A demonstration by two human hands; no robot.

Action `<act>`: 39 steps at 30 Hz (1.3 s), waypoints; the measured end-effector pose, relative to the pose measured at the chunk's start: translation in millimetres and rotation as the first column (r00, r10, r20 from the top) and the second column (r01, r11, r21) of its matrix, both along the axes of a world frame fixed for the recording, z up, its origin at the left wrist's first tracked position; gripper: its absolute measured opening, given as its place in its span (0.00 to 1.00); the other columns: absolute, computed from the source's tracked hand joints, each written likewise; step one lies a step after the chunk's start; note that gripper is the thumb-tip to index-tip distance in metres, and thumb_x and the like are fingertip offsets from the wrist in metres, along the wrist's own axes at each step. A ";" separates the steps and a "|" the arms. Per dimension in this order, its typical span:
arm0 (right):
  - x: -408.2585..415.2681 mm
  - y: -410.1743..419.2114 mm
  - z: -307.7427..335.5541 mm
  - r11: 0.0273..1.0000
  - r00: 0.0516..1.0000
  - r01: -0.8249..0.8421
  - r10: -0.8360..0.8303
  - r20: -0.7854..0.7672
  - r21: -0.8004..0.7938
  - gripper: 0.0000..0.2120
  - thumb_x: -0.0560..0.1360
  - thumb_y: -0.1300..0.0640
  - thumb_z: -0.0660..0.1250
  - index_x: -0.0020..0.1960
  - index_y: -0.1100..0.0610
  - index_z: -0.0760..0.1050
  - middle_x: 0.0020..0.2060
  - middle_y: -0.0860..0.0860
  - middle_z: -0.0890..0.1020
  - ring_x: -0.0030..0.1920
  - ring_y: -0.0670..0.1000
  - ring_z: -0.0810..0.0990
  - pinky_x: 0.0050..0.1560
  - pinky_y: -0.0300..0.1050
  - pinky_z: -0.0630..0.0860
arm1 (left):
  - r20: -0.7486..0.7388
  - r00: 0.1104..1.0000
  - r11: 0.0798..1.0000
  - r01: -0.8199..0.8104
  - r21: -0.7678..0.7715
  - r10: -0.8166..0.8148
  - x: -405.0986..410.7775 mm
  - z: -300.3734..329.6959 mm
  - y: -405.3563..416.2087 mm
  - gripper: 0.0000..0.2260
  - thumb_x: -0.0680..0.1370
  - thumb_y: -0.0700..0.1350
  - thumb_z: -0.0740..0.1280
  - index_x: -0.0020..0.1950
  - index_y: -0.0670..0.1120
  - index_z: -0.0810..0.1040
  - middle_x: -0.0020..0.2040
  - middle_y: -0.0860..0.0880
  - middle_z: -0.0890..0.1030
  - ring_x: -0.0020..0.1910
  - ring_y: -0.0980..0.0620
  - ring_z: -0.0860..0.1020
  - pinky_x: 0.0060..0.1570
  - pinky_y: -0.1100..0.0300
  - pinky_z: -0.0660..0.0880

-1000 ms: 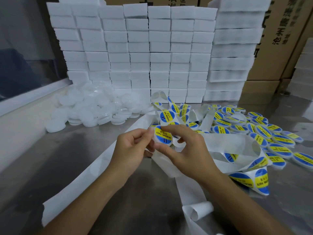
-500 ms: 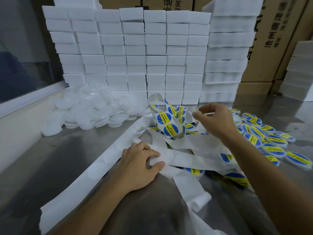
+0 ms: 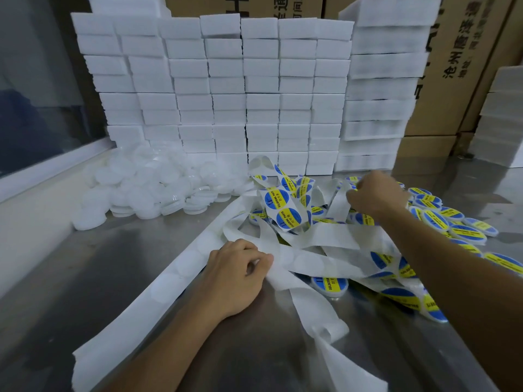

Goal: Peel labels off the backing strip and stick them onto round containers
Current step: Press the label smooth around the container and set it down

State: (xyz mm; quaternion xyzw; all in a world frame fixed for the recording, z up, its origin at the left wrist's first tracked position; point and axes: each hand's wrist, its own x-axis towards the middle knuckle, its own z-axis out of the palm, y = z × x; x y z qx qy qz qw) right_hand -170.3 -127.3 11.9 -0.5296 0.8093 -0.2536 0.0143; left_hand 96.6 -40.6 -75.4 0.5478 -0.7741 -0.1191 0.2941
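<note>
Pinching the backing strip (image 3: 311,267), left hand (image 3: 235,275); right hand (image 3: 373,193) grip among labelled containers (image 3: 435,219) unclear.

Steel table (image 3: 85,278), reflective, dull glare. White foam blocks (image 3: 226,86) stacked in rows at back; taller stack (image 3: 382,89) to right. Cardboard boxes (image 3: 458,66) behind, printed black characters. Window (image 3: 36,89) at left, pale sill (image 3: 51,168) below. Light dim, cool.
</note>
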 end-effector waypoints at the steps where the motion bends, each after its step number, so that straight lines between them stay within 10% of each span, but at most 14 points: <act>1: 8.5 2.7 3.8 0.997 1.000 -0.023 0.023 -0.006 -0.072 0.05 0.71 0.56 0.66 0.45 0.55 0.77 0.41 0.55 0.79 0.48 0.60 0.78 0.55 0.51 0.72 | -0.011 1.000 1.000 -0.003 0.001 0.003 -0.1 -0.2 -0.2 0.15 0.80 0.57 0.59 0.50 0.53 0.83 0.55 0.58 0.78 0.58 0.60 0.72 0.60 0.61 0.63; 8: 92.3 49.7 -8.4 0.779 0.772 -0.544 0.610 0.177 -0.312 0.10 0.73 0.47 0.70 0.51 0.50 0.79 0.33 0.44 0.83 0.36 0.43 0.80 0.40 0.41 0.74 | -0.063 0.998 0.999 0.019 0.048 -0.016 2.1 1.3 3.1 0.19 0.76 0.62 0.58 0.48 0.50 0.81 0.52 0.51 0.82 0.52 0.54 0.78 0.55 0.57 0.74; 12: 106.8 56.7 -36.9 0.791 0.791 -0.584 0.605 0.090 -0.182 0.18 0.71 0.46 0.72 0.59 0.49 0.77 0.44 0.44 0.84 0.46 0.48 0.81 0.49 0.46 0.77 | -0.092 0.995 0.999 0.033 0.028 -0.030 1.5 2.0 4.2 0.08 0.76 0.53 0.65 0.52 0.57 0.82 0.54 0.61 0.82 0.55 0.60 0.78 0.57 0.60 0.74; 20: 109.4 66.1 -57.8 0.698 0.794 -0.564 0.606 -0.056 -0.442 0.08 0.72 0.60 0.69 0.50 0.55 0.81 0.41 0.48 0.85 0.43 0.53 0.82 0.44 0.51 0.79 | -0.209 0.978 0.994 0.013 0.110 0.011 1.6 -0.1 1.2 0.14 0.74 0.54 0.66 0.59 0.58 0.79 0.54 0.61 0.82 0.56 0.62 0.78 0.61 0.57 0.74; 27: 126.7 86.1 -55.1 0.486 0.682 -0.584 0.729 -0.067 -0.650 0.05 0.72 0.64 0.70 0.47 0.59 0.81 0.39 0.49 0.85 0.42 0.50 0.83 0.44 0.50 0.78 | -0.775 0.630 0.972 0.208 0.109 -0.047 -3.4 20.5 9.4 0.12 0.69 0.41 0.65 0.50 0.49 0.83 0.46 0.53 0.86 0.50 0.58 0.82 0.50 0.67 0.75; 31: 129.0 90.2 -53.7 0.463 0.612 -0.574 0.790 0.021 -0.675 0.07 0.75 0.66 0.67 0.50 0.61 0.81 0.43 0.50 0.86 0.44 0.48 0.83 0.48 0.46 0.79 | -0.872 0.489 0.963 0.228 0.146 0.016 -4.9 24.6 11.8 0.10 0.76 0.36 0.67 0.56 0.44 0.82 0.53 0.45 0.85 0.56 0.47 0.82 0.59 0.52 0.74; 39: 125.3 89.4 -53.8 0.442 0.559 -0.571 0.826 0.066 -0.691 0.10 0.71 0.67 0.69 0.51 0.59 0.82 0.48 0.49 0.84 0.51 0.46 0.80 0.48 0.39 0.77 | -0.891 0.414 0.968 0.080 0.239 0.186 -1.8 29.0 10.6 0.09 0.78 0.36 0.67 0.54 0.45 0.83 0.48 0.47 0.86 0.45 0.51 0.84 0.45 0.60 0.79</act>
